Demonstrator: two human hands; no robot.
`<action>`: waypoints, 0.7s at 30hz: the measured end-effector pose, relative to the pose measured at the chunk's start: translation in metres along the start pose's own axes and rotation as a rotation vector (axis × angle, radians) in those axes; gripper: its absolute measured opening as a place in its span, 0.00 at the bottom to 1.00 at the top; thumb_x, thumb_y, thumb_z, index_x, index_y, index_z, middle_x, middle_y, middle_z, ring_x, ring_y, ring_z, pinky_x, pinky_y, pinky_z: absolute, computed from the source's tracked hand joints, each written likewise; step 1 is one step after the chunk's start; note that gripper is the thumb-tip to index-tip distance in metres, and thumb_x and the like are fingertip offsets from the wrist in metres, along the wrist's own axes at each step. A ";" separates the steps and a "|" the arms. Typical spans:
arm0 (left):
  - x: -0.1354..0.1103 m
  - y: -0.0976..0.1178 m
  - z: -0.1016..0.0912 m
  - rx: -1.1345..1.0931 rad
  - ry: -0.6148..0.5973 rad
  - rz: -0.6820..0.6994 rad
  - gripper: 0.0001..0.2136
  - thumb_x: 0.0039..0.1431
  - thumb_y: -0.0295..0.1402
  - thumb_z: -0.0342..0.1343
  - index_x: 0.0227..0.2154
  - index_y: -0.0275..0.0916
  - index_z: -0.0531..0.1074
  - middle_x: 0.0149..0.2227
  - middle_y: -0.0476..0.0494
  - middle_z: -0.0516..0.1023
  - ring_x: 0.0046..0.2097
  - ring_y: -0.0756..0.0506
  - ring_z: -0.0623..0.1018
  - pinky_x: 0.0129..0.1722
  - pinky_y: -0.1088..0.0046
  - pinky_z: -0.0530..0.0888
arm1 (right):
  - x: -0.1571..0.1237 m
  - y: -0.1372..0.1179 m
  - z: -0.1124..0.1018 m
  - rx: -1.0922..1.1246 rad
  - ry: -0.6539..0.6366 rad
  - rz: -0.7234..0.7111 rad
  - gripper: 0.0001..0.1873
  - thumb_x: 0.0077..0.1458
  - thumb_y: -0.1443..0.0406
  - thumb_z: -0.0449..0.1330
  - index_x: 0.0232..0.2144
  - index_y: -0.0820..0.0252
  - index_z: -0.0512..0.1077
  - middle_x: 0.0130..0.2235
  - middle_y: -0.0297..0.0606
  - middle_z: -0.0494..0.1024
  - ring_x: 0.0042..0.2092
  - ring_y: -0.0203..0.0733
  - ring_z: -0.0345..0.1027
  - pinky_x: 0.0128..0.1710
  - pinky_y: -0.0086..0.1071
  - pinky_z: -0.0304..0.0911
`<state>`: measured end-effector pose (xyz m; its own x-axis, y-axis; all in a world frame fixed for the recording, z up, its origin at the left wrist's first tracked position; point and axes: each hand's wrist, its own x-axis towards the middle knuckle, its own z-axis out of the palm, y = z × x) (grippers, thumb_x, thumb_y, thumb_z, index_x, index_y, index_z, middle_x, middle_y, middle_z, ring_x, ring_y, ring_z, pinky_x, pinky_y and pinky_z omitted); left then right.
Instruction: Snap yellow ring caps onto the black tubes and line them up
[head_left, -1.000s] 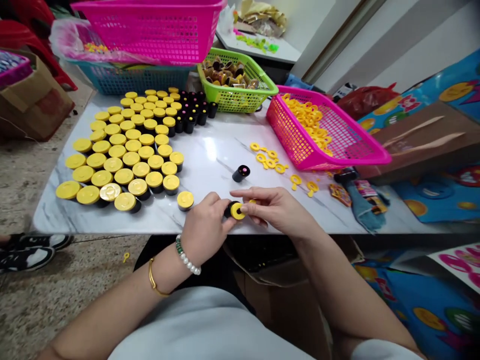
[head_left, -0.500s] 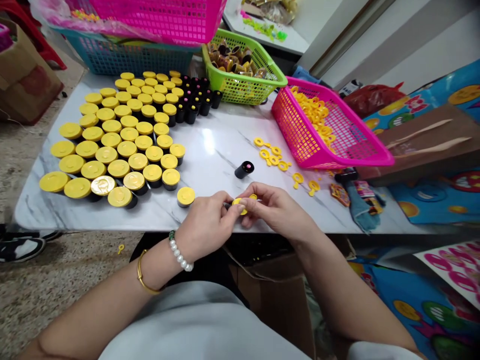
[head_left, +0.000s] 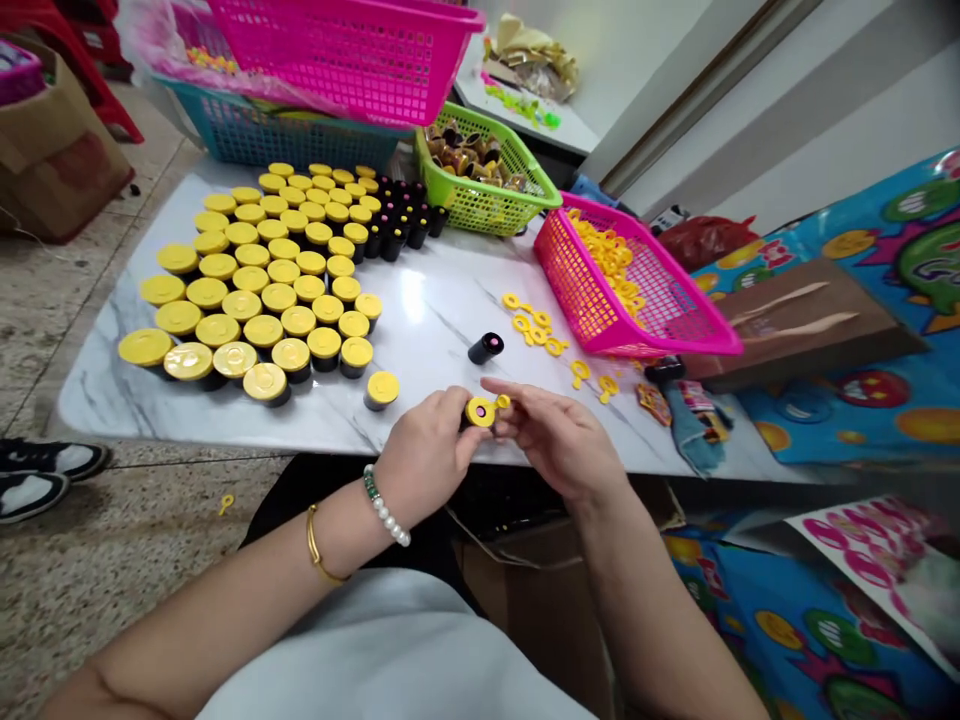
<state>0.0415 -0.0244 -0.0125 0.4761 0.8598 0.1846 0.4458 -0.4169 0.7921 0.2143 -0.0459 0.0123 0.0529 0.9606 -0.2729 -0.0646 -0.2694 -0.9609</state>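
Note:
My left hand (head_left: 427, 445) is closed around a small black tube, mostly hidden by the fingers. On its top sits a yellow ring piece (head_left: 481, 411) with a short tab toward the right and a pink spot showing through its middle. Close beside the tab is my right hand (head_left: 559, 435), its fingers apart and forefinger stretched out; whether a fingertip touches the tab I cannot tell. Another black tube (head_left: 486, 348) with a pink centre stands just beyond the hands. A yellow-lidded black container (head_left: 382, 390) stands to the left of my left hand.
Several yellow-lidded containers (head_left: 262, 330) fill the table's left side, with several black tubes (head_left: 397, 230) behind. Loose yellow ring pieces (head_left: 540, 335) lie near a pink basket (head_left: 637, 300) of similar pieces. A green basket (head_left: 480, 200) stands at the back.
My right hand has loosened its pinch and opened its fingers. The yellow ring now shows plainly on top of the tube in my left hand. The view has shifted slightly.

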 end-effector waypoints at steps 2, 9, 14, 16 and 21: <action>-0.001 -0.001 0.001 0.008 0.006 0.017 0.05 0.62 0.30 0.57 0.40 0.37 0.69 0.34 0.45 0.75 0.35 0.46 0.74 0.36 0.70 0.71 | 0.005 -0.002 -0.005 0.082 -0.069 0.060 0.21 0.50 0.54 0.67 0.42 0.62 0.76 0.26 0.31 0.72 0.26 0.32 0.67 0.27 0.28 0.65; 0.004 0.001 0.004 0.016 -0.005 -0.005 0.05 0.61 0.28 0.55 0.39 0.35 0.72 0.32 0.44 0.77 0.35 0.45 0.75 0.38 0.67 0.73 | 0.025 -0.014 0.003 -0.243 -0.329 0.197 0.21 0.49 0.54 0.68 0.36 0.60 0.65 0.20 0.23 0.69 0.17 0.27 0.58 0.15 0.20 0.54; -0.009 -0.002 -0.003 -0.133 0.015 -0.048 0.14 0.56 0.28 0.60 0.46 0.33 0.69 0.32 0.46 0.75 0.30 0.48 0.74 0.34 0.70 0.73 | 0.014 -0.016 0.010 -0.288 -0.308 0.229 0.23 0.53 0.50 0.63 0.42 0.56 0.62 0.18 0.21 0.68 0.16 0.31 0.63 0.17 0.24 0.64; -0.022 -0.005 -0.011 -0.180 0.065 -0.003 0.17 0.57 0.29 0.59 0.49 0.34 0.67 0.35 0.46 0.75 0.28 0.50 0.73 0.33 0.73 0.73 | 0.012 -0.015 0.017 -0.258 -0.260 0.247 0.21 0.54 0.50 0.61 0.41 0.56 0.62 0.18 0.22 0.70 0.16 0.32 0.65 0.17 0.25 0.66; -0.047 -0.018 -0.045 0.012 0.197 0.031 0.09 0.62 0.32 0.56 0.44 0.36 0.71 0.37 0.44 0.75 0.29 0.51 0.73 0.33 0.73 0.73 | 0.029 -0.012 0.063 -0.206 -0.193 0.160 0.17 0.55 0.52 0.61 0.37 0.55 0.62 0.16 0.22 0.70 0.15 0.34 0.66 0.13 0.23 0.61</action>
<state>-0.0230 -0.0439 -0.0087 0.3330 0.8872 0.3195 0.4427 -0.4463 0.7777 0.1542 -0.0100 0.0189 -0.1326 0.8951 -0.4258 0.1476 -0.4069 -0.9014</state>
